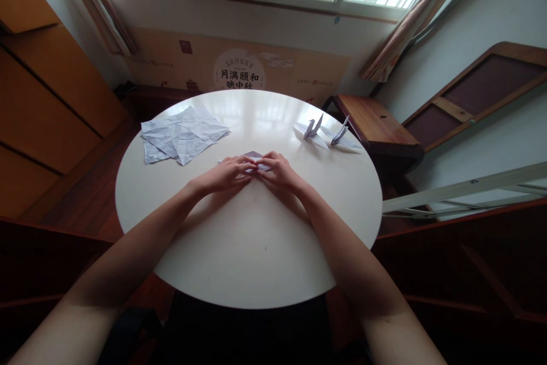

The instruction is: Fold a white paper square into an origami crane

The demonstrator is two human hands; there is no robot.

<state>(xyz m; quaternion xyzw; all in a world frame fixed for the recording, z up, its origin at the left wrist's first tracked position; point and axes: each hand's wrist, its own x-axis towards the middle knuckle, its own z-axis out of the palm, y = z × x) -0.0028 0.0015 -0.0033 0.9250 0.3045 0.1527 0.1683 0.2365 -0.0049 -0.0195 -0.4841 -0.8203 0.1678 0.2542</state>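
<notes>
Both of my hands meet at the middle of the white table over a small piece of folded paper. My left hand has its fingers closed on the paper's left side. From the right, my right hand pinches the same paper, its fingertips touching or almost touching those of the left. The fingers hide most of the paper, and only its pale far edge and a little between the fingertips show. To the right, two folded paper cranes stand side by side, apart from my hands.
A pile of creased paper sheets lies at the table's left. The round white table has its near edge close to my body. A wooden stool or small cabinet stands beyond its right side, and orange cabinets are at the left.
</notes>
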